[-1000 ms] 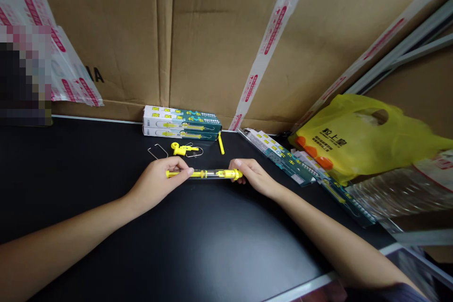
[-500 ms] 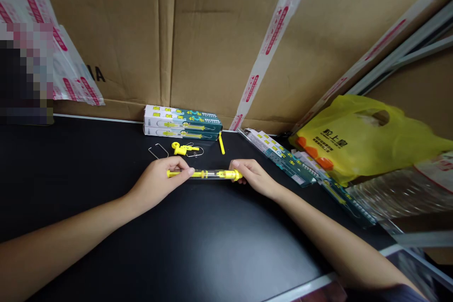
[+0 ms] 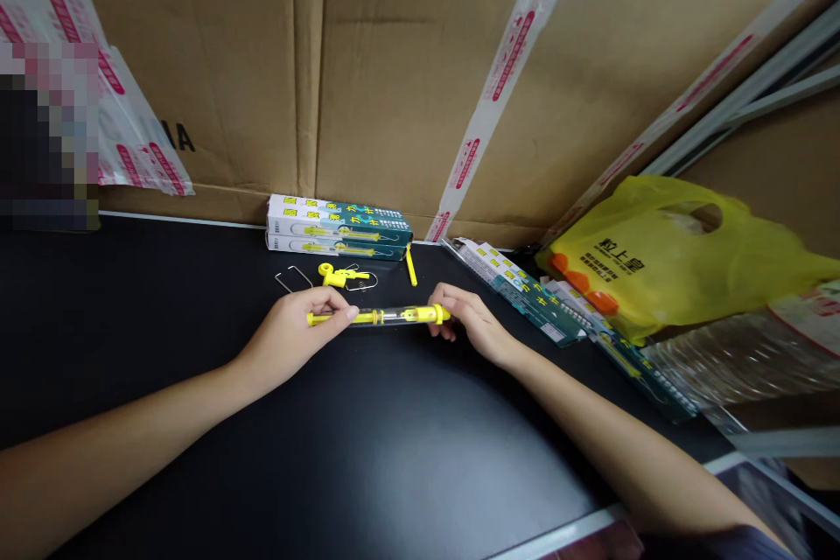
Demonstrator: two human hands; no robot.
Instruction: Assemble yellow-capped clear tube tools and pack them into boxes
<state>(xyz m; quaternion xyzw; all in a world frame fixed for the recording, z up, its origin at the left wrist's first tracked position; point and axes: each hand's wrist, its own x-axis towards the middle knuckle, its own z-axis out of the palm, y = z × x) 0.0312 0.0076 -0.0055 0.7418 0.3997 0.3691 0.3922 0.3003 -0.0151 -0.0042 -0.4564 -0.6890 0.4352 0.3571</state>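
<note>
A clear tube spring scale [image 3: 394, 315] with yellow ends lies level across the space between my hands, over the black table. My left hand [image 3: 298, 324] pinches its left part between thumb and fingers. At the other end, the fingers of my right hand [image 3: 469, 319] are closed around the yellow cap. Just beyond my left hand lie a bent wire hook [image 3: 293, 278] and a yellow plastic piece with a ring [image 3: 334, 275], with more thin wire beside it. A small yellow stick [image 3: 410, 266] leans near the boxes.
Two stacked spring scale boxes [image 3: 338, 227] stand against the cardboard wall [image 3: 394, 87]. To the right, more printed boxes [image 3: 525, 293] lie at an angle. A yellow plastic bag [image 3: 662, 254] with orange things in it and a stack of clear plastic [image 3: 741, 359] are at the far right.
The right end of the spring scale has risen slightly. My right hand's fingers have shifted on the yellow cap, showing more of it. My left hand keeps its pinch.
</note>
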